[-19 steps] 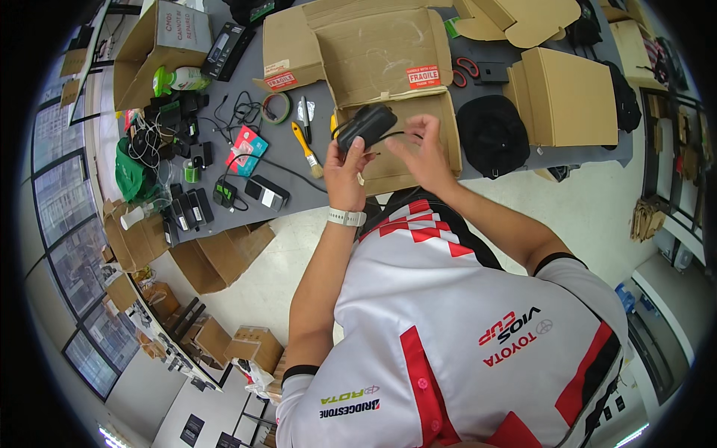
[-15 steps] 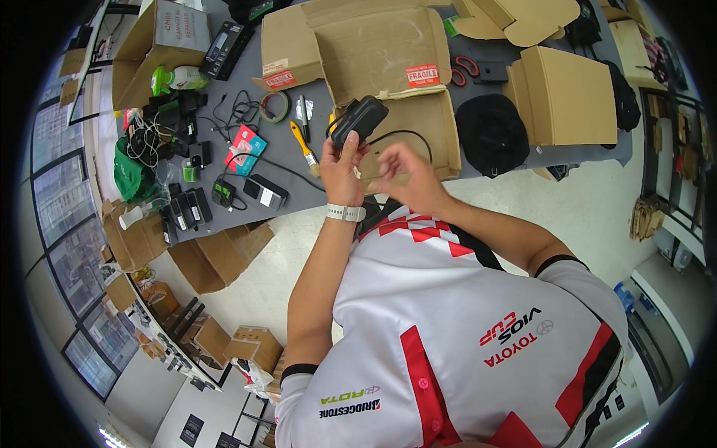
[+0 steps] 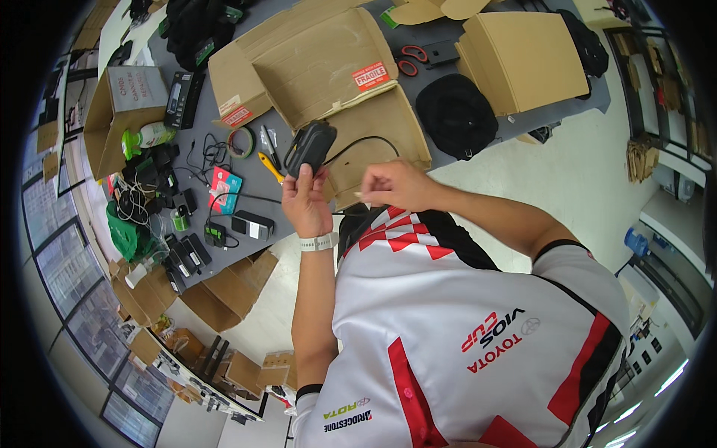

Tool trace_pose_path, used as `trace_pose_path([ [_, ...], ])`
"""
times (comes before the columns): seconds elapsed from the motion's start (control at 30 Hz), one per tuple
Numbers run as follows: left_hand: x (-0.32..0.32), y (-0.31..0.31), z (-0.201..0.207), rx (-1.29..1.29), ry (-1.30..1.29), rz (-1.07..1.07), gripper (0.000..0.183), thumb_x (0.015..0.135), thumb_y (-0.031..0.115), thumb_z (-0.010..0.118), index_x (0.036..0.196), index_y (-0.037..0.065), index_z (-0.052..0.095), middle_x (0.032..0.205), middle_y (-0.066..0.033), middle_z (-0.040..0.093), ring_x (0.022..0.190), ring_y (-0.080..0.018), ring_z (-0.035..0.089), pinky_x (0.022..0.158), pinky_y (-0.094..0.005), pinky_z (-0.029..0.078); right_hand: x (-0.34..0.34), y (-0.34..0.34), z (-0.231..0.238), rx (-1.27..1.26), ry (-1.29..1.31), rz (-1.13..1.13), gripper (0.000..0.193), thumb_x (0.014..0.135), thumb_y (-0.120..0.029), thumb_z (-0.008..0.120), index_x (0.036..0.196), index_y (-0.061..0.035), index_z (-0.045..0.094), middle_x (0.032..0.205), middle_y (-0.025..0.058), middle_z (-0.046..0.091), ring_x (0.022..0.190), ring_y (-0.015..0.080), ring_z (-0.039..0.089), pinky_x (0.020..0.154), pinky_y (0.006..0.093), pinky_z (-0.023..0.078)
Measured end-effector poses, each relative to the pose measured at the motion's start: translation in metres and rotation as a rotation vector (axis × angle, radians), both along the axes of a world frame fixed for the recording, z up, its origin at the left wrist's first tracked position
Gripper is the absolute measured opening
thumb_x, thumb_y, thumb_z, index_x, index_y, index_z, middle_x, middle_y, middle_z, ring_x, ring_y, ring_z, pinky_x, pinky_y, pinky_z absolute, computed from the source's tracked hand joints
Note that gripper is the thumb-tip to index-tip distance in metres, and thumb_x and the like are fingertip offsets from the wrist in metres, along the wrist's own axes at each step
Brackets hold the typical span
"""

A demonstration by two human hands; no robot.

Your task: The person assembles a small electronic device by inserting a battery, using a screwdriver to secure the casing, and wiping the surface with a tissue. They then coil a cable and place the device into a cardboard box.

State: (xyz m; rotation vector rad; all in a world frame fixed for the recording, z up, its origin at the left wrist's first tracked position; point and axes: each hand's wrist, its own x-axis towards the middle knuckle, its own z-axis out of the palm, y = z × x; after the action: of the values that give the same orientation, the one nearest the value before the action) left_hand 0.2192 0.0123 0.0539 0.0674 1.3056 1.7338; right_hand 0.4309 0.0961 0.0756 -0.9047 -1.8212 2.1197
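Note:
My left hand, with a pale watch strap at the wrist, grips a black power adapter. The adapter is a rounded block, tilted, held above the near side of an opened cardboard box. A black cable arcs from beside the adapter across the box. To the right of that hand and apart from it, my right hand is closed in a pinch in front of my shirt. A small pale bit shows at its fingertips, too small to name.
Left on the grey table lie a yellow-handled brush, a tape roll, a red-and-blue packet and black battery-like blocks. To the right are a black cap, red-handled scissors and a closed carton.
My view has turned, shifting the table leftward. The right hand, earlier spread near the left hand, has drawn away and closed its fingers. The left hand still holds the adapter.

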Motion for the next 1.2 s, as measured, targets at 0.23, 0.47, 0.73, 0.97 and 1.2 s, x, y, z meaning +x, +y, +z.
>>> trace_pose_path([
  [0.23, -0.018, -0.01, 0.006, 0.055, -0.077, -0.055, 0.034, 0.104, 0.024, 0.069, 0.128, 0.002, 0.059, 0.116, -0.0124, 0.071, 0.101, -0.0239, 0.069, 0.097, -0.0397, 0.054, 0.138, 0.014, -0.006, 0.661, -0.931, 0.547, 0.016, 0.089, -0.002, 0.064, 0.104, -0.0022, 0.071, 0.093, 0.0214, 0.074, 0.091, 0.0394, 0.075, 0.081, 0.0508, 0.06],
  [0.47, -0.023, -0.013, 0.001, 0.071, -0.165, -0.117, 0.039, 0.101, 0.028, 0.072, 0.13, 0.004, 0.061, 0.119, -0.0109, 0.071, 0.105, -0.0248, 0.067, 0.099, -0.0413, 0.052, 0.163, 0.039, -0.023, 0.783, -0.842, 0.257, 0.029, 0.083, 0.005, 0.067, 0.109, -0.005, 0.062, 0.122, 0.0219, 0.067, 0.11, 0.0353, 0.068, 0.084, 0.0475, 0.056],
  [0.73, -0.012, -0.001, 0.005, 0.083, -0.112, -0.238, 0.036, 0.1, 0.028, 0.073, 0.129, 0.006, 0.067, 0.123, -0.009, 0.073, 0.107, -0.0246, 0.067, 0.101, -0.0417, 0.05, 0.111, 0.117, -0.104, 1.391, -0.969, -0.235, 0.048, 0.089, -0.006, 0.07, 0.134, -0.0019, 0.055, 0.116, 0.0175, 0.061, 0.12, 0.0397, 0.059, 0.104, 0.0512, 0.048],
  [0.97, 0.001, 0.002, 0.014, 0.102, -0.148, -0.185, 0.032, 0.1, 0.024, 0.074, 0.125, 0.006, 0.066, 0.116, -0.0091, 0.075, 0.1, -0.024, 0.071, 0.093, -0.0403, 0.054, 0.11, 0.15, -0.124, 1.087, -1.194, 0.116, 0.032, 0.098, -0.008, 0.053, 0.128, -0.0011, 0.061, 0.118, 0.0201, 0.061, 0.122, 0.0421, 0.063, 0.099, 0.0513, 0.053],
  [1.2, 0.004, -0.002, 0.01, 0.093, -0.241, -0.146, 0.029, 0.101, 0.024, 0.072, 0.123, 0.007, 0.067, 0.114, -0.0085, 0.075, 0.097, -0.0231, 0.072, 0.09, -0.0399, 0.056, 0.14, 0.127, -0.028, 0.919, -0.853, 0.161, 0.027, 0.097, -0.004, 0.059, 0.124, -0.0082, 0.061, 0.122, 0.0226, 0.062, 0.102, 0.0414, 0.07, 0.084, 0.0521, 0.055],
])
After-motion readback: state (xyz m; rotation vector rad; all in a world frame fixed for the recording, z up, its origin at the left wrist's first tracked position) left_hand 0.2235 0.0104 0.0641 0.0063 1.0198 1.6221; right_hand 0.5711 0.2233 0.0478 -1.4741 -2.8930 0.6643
